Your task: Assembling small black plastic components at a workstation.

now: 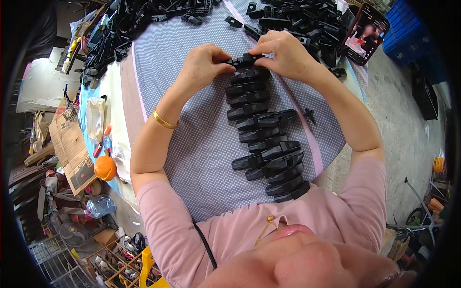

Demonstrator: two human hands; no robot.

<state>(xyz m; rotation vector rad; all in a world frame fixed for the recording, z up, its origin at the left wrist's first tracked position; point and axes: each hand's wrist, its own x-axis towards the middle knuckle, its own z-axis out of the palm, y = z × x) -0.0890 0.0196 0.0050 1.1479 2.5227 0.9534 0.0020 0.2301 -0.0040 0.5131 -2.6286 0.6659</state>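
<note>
A small black plastic part [244,60] sits between my two hands at the far end of a row. My left hand [204,66] pinches its left end between thumb and fingers. On the other end, my right hand [284,55] has its thumb and forefinger closed. From there a row of similar black plastic parts [247,98] runs toward my chest, packed side by side. The near ones [283,168] lie less evenly, some jutting out left or right. One small loose black piece [309,115] rests right of the row.
Heaps of black parts [149,19] [297,19] cover the far side of the dotted cloth [192,144]. A phone [367,33] stands at the far right, near blue crates [408,31]. An orange round object [105,168] and a clear plastic bag [95,117] lie left.
</note>
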